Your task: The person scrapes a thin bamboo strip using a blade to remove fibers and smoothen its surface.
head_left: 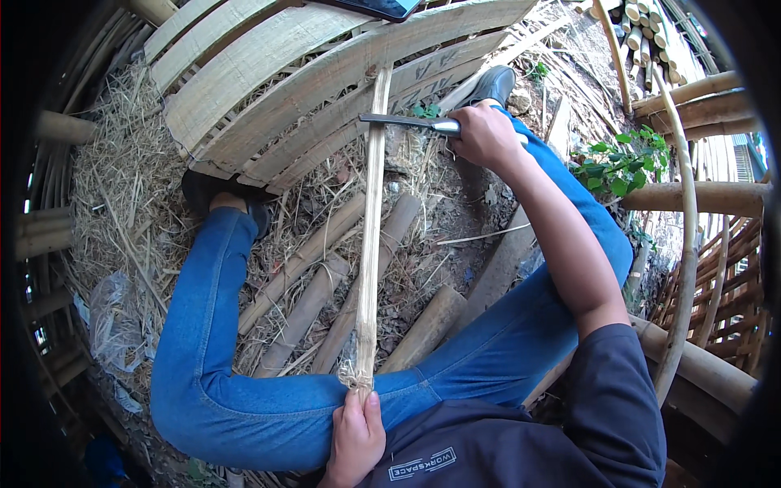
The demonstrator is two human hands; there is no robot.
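Note:
A long, pale strip of split bamboo [372, 228] runs away from my lap to the edge of a slatted wooden crate. My left hand [356, 435] is closed around its near end, just below a frayed tuft of fibres. In my right hand [488, 138] is the handle of a knife [407, 122], gripped with the fingers wrapped round it. The dark blade lies across the strip near its far end, apparently touching it. The strip's far tip meets the wooden slats [309, 89].
Several bamboo pieces [325, 289] lie between my legs among straw and shavings [122, 187]. A clear plastic bag [114, 321] lies at the left. Bamboo poles and a leafy plant [626, 167] stand at the right; cut bamboo [647, 32] is stacked beyond. A dark flat device [382, 6] rests on the crate.

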